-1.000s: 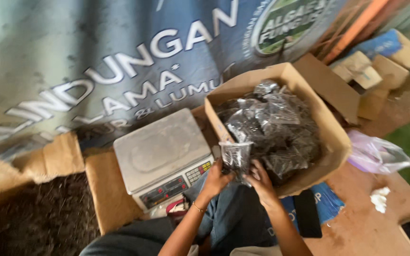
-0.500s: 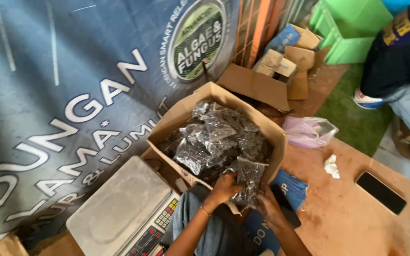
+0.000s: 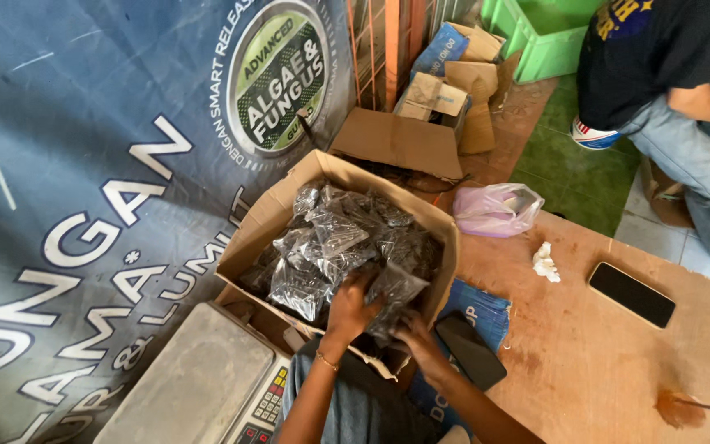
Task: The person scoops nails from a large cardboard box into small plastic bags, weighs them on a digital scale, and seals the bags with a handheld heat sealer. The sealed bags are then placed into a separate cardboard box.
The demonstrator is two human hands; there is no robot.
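An open cardboard box [image 3: 277, 205] holds several clear plastic bags of dark material [image 3: 334, 238]. My left hand [image 3: 351, 302] rests on top of the bags at the box's near side, fingers curled over one clear bag [image 3: 392, 292]. My right hand [image 3: 415, 335] grips the same bag from below at the box's near rim. Both hands hold this bag inside the box.
A grey weighing scale [image 3: 199, 386] sits at the near left. A black phone [image 3: 470, 349] lies by my right hand on a blue sack [image 3: 486, 308]; another phone [image 3: 632, 293], crumpled paper [image 3: 545, 263] and a pink bag [image 3: 496, 210] lie on the wooden board. A seated person [image 3: 667, 90] is at far right.
The view swung right, away from the scale. My hands carried the small bag from above the scale's edge into the box and lowered it onto the pile.
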